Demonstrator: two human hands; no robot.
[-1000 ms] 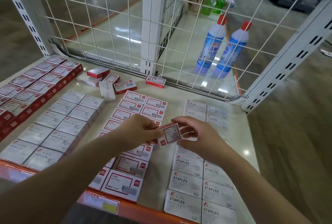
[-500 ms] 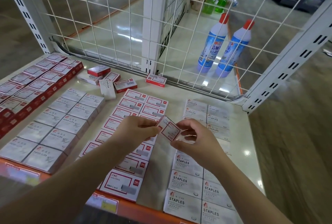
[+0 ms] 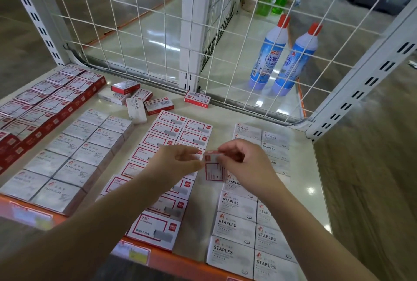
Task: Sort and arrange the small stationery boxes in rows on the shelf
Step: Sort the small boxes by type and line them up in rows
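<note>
Above the shelf [image 3: 300, 181], my left hand [image 3: 173, 165] and my right hand [image 3: 246, 163] both pinch one small red-and-white stationery box [image 3: 214, 169], tilted on edge between the rows. Beneath them lies a double row of red-framed white boxes [image 3: 171, 127]. White STAPLES boxes [image 3: 234, 224] run in two columns on the right, partly hidden by my right forearm. Grey PAPER CLIPS boxes [image 3: 74, 159] form rows on the left, with red boxes [image 3: 52, 102] at the far left.
Several loose boxes [image 3: 137, 100] lie jumbled near the wire mesh back [image 3: 140, 32], and one red box [image 3: 197, 99] sits alone by the post. Two blue bottles [image 3: 284, 55] stand behind the mesh. The orange front edge [image 3: 171, 260] runs below my arms.
The box held between my hands has turned from facing flat up to standing tilted on edge, and both hands have shifted slightly.
</note>
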